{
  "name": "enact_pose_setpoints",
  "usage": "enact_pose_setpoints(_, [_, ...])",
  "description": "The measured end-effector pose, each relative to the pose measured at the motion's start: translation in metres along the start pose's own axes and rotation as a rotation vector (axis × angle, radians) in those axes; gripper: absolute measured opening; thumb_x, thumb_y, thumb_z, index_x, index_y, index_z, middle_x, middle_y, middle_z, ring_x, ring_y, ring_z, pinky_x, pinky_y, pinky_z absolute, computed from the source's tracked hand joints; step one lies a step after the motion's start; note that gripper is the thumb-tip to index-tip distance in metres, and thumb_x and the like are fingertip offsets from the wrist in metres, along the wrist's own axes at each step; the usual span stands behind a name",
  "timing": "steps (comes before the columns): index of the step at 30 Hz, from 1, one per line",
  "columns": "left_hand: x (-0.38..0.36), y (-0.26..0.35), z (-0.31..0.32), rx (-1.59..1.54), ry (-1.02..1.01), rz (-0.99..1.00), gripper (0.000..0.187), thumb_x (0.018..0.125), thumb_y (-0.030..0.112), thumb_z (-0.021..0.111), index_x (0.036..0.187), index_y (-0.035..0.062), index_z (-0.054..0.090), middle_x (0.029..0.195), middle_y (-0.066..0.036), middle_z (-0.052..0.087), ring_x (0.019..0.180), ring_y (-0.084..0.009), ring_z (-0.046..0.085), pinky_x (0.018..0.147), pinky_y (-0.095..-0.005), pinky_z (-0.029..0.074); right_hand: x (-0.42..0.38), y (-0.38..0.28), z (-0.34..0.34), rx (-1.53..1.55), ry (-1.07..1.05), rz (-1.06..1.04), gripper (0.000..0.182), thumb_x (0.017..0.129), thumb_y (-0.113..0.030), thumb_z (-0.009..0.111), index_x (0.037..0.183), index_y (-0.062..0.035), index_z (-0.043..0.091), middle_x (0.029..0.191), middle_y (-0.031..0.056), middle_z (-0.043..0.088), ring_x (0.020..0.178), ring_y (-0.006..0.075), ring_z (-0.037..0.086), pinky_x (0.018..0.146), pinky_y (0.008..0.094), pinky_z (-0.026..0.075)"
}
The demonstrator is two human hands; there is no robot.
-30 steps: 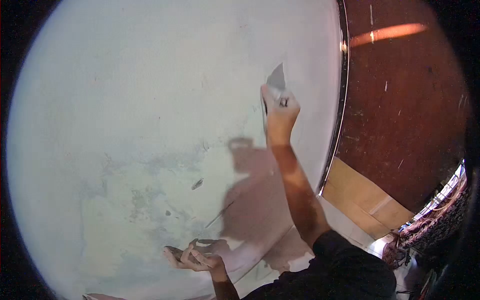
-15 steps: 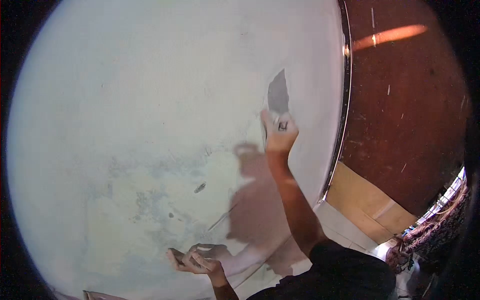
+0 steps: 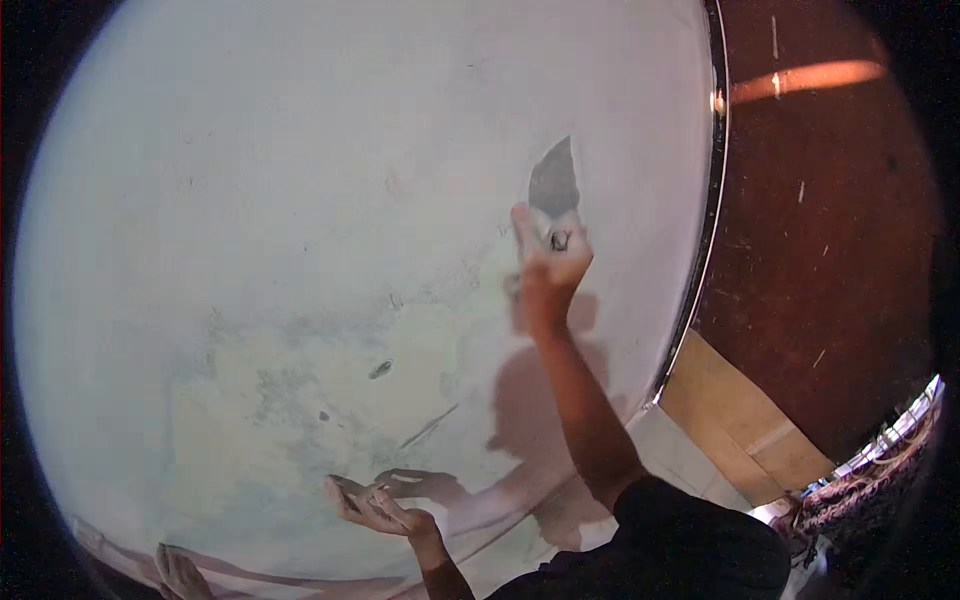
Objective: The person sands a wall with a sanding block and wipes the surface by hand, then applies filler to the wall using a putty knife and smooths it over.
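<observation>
My right hand [image 3: 556, 255] is raised at the wall [image 3: 330, 180], its fingers closed round a flat grey blade-like tool [image 3: 555, 180]. The tool points upward and its wide part lies at the pale wall surface. A small dark part shows between the fingers. Lower down, my left hand [image 3: 375, 507] is palm up near the wall, with fingers slightly curled and apart. Greyish-white smears show on its fingers, and I make out no object in it. Patchy repaired areas and dark marks [image 3: 380, 370] lie on the wall above it.
A dark red-brown panel [image 3: 810, 230] stands on the right behind a dark, shiny edge strip [image 3: 717, 120]. Below it is a tan board [image 3: 735, 415] near pale floor tiles. Patterned fabric [image 3: 855, 510] hangs at the lower right. A pale shape [image 3: 180, 572] is at the bottom left.
The view has shifted a little, so wall marks sit further left and the panel further right. The right hand and tool have moved slightly rightward along the wall.
</observation>
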State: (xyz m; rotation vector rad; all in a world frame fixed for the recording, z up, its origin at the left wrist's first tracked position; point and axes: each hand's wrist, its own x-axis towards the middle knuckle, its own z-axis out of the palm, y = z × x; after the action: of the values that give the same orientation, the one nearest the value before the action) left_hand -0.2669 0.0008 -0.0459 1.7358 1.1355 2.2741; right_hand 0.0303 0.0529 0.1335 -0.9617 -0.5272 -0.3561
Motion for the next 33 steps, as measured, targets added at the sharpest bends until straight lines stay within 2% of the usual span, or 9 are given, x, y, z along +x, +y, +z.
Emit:
enact_pose_setpoints(9, [-0.052, 0.078, 0.019, 0.011, 0.014, -0.233, 0.032, 0.097, 0.022, 0.042, 0.075, -0.0012, 0.045, 0.117, -0.02, 0.051, 0.092, -0.0276, 0.05, 0.078, -0.0357, 0.041, 0.055, -0.038, -0.001, -0.082, -0.123, -0.094, 0.043, 0.072, -0.027, 0.081, 0.063, -0.0066, 0.044, 0.078, 0.0074, 0.052, 0.082, 0.0297, 0.047, 0.075, 0.0419, 0.035])
enact_pose_setpoints(14, [-0.08, 0.124, 0.054, 0.101, -0.057, -0.046, 0.017, 0.091, 0.011, 0.05, 0.088, -0.0037, 0.057, 0.09, -0.018, 0.059, 0.083, -0.0316, 0.056, 0.078, -0.0401, 0.044, -0.033, 0.082, -0.117, -0.166, -0.611, -0.692, 0.027, 0.075, -0.013, 0.074, 0.08, -0.0009, 0.051, 0.078, 0.0163, 0.048, 0.077, 0.0392, 0.047, 0.068, 0.0482, 0.038])
enact_pose_setpoints(17, [-0.054, 0.125, 0.065, 0.363, -0.195, 0.238, 0.018, 0.088, 0.007, 0.054, 0.102, -0.0029, 0.059, 0.114, -0.021, 0.059, 0.108, -0.0382, 0.055, 0.094, -0.0461, 0.04, -0.087, 0.183, -0.263, -0.187, -1.196, -0.157, 0.033, 0.077, -0.019, 0.073, 0.099, 0.003, 0.062, 0.104, 0.0234, 0.055, 0.103, 0.0443, 0.048, 0.096, 0.0521, 0.039])
enact_pose_setpoints(20, [0.018, 0.147, 0.083, 0.537, -0.199, 0.405, 0.041, 0.089, 0.009, 0.055, 0.129, -0.0013, 0.051, 0.145, -0.023, 0.041, 0.134, -0.0398, 0.037, 0.107, -0.0489, 0.03, -0.114, 0.29, -0.44, -0.412, -1.202, -0.021, 0.05, 0.082, -0.019, 0.074, 0.122, -0.0003, 0.052, 0.109, 0.0185, 0.056, 0.096, 0.0398, 0.056, 0.097, 0.0449, 0.045])
enact_pose_setpoints(23, [0.079, 0.163, 0.117, 0.56, -0.033, 0.493, 0.053, 0.098, 0.022, 0.047, 0.143, -0.002, 0.034, 0.154, -0.02, 0.025, 0.144, -0.0382, 0.019, 0.114, -0.0503, 0.02, -0.072, 0.303, -0.571, -0.707, -1.345, -0.748, 0.039, 0.079, -0.019, 0.077, 0.064, -0.0053, 0.045, 0.061, 0.0032, 0.048, 0.065, 0.0145, 0.053, 0.059, 0.0345, 0.048])
enact_pose_setpoints(25, [0.1, 0.174, 0.15, 0.493, 0.139, 0.475, 0.056, 0.099, 0.024, 0.044, 0.146, -0.0028, 0.029, 0.156, -0.021, 0.018, 0.145, -0.0387, 0.014, 0.115, -0.0515, 0.017, -0.041, 0.268, -0.616, -0.615, -1.18, 0.593, 0.041, 0.079, -0.018, 0.076, 0.062, -0.0058, 0.041, 0.057, -0.0002, 0.041, 0.058, 0.0094, 0.043, 0.051, 0.0296, 0.042])
enact_pose_setpoints(27, [0.103, 0.179, 0.196, 0.342, 0.357, 0.452, 0.059, 0.098, 0.025, 0.045, 0.147, -0.0037, 0.027, 0.157, -0.022, 0.013, 0.146, -0.0395, 0.009, 0.115, -0.0523, 0.014, -0.042, 0.312, -0.669, -0.693, -1.072, 0.489, 0.041, 0.077, -0.016, 0.078, 0.063, -0.0057, 0.04, 0.054, -0.0005, 0.039, 0.054, 0.01, 0.04, 0.05, 0.0294, 0.041])
enact_pose_setpoints(31, [-0.01, 0.162, 0.311, 0.488, -0.404, 0.35, 0.071, 0.093, 0.041, 0.048, 0.145, -0.0043, 0.029, 0.154, -0.024, 0.023, 0.143, -0.0387, 0.019, 0.116, -0.0535, 0.013, -0.013, 0.304, -0.656, -0.512, -0.781, 0.742, 0.04, 0.078, -0.013, 0.076, 0.066, -0.006, 0.039, 0.057, -0.0001, 0.042, 0.055, 0.0095, 0.041, 0.049, 0.0304, 0.04])
enact_pose_setpoints(33, [-0.069, 0.188, 0.335, 0.312, -0.916, 0.776, 0.07, 0.093, 0.044, 0.048, 0.147, 0.0021, 0.032, 0.154, -0.014, 0.029, 0.143, -0.0271, 0.026, 0.114, -0.053, 0.022, -0.024, 0.343, -0.65, -0.419, -0.84, 0.546, 0.034, 0.08, -0.011, 0.074, 0.068, -0.0042, 0.042, 0.063, 0.0009, 0.047, 0.056, 0.0105, 0.042, 0.05, 0.032, 0.039])
